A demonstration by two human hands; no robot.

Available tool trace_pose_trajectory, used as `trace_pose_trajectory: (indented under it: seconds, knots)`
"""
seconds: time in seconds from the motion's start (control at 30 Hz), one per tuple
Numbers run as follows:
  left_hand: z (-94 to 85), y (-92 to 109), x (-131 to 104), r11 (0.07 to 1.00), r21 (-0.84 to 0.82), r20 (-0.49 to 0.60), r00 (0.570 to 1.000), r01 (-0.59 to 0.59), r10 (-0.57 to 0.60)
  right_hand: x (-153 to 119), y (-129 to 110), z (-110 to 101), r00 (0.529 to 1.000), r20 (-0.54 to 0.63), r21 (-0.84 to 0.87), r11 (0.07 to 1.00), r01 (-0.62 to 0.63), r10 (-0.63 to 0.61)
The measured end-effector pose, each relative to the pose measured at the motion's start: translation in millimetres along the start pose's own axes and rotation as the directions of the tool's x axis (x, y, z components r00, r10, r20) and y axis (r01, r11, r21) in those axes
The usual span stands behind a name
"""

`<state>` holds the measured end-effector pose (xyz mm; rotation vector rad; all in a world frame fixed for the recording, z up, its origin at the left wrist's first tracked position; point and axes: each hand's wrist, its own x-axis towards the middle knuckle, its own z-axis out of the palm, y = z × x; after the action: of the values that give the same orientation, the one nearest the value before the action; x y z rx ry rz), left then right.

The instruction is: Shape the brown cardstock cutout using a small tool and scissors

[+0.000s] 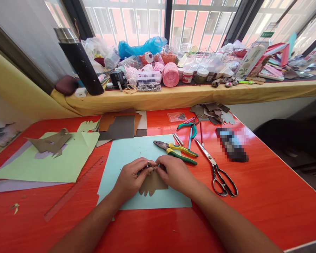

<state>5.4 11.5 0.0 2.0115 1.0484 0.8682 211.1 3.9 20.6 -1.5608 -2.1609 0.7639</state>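
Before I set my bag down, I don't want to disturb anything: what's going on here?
A person's left grip and right grip come together at the far side of a brown piece, pinching it over a light blue sheet. Its scalloped edge points toward the person; the detail at the fingertips is too small to tell. Pliers lie partly on the sheet, and scissors rest to its right on the red table.

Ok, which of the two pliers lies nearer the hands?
The yellow-and-green pliers, lying just beyond the right hand; the teal-handled pliers lie farther back.
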Motion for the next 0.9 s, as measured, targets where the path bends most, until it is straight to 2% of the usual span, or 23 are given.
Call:
trace_pose_trajectory:
  seconds: [0.9]
  knots:
    - [-0.4, 1.3, 0.7, 1.000, -0.008, 0.017, 1.000, -0.015, 0.015, -0.7, -2.2, -1.9, 1.000, 0.012, -0.024, 1.000, -0.011, 0.011]
